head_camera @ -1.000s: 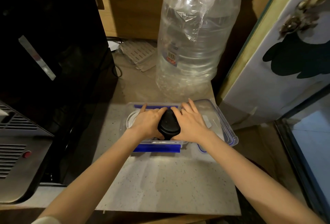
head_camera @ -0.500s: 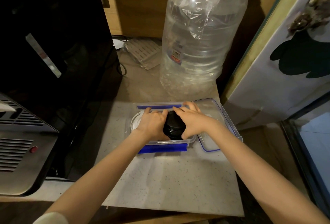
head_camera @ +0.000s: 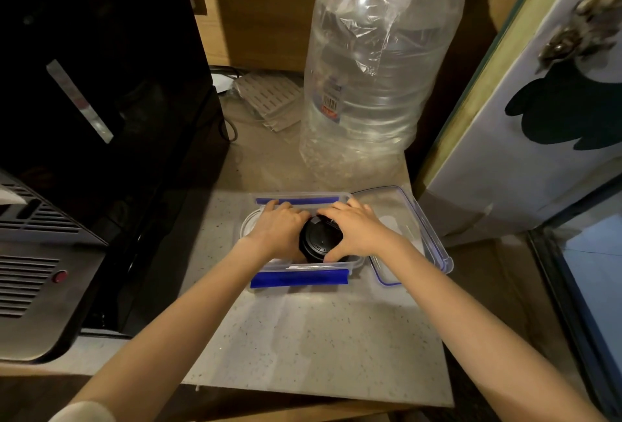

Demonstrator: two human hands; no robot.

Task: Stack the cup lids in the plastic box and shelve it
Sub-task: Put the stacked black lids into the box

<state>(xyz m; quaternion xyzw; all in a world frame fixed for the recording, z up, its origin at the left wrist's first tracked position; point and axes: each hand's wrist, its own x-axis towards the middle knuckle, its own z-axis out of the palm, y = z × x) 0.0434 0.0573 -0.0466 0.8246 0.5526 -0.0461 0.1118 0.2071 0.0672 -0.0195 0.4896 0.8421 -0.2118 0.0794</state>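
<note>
From the head camera we see the plastic box (head_camera: 303, 265) open on the speckled desk (head_camera: 313, 337), its blue clips folded out near and far; our left hand (head_camera: 281, 231) and right hand (head_camera: 358, 229) are both closed around the stack of black cup lids (head_camera: 319, 241), pressing it down inside the box; a white lid (head_camera: 247, 224) shows at the box's left end; the box cover (head_camera: 420, 233) lies just right of it, still off; we judge stacking nearly done, with covering, clipping and shelving left; a large water bottle (head_camera: 373, 68) stands beyond.
</note>
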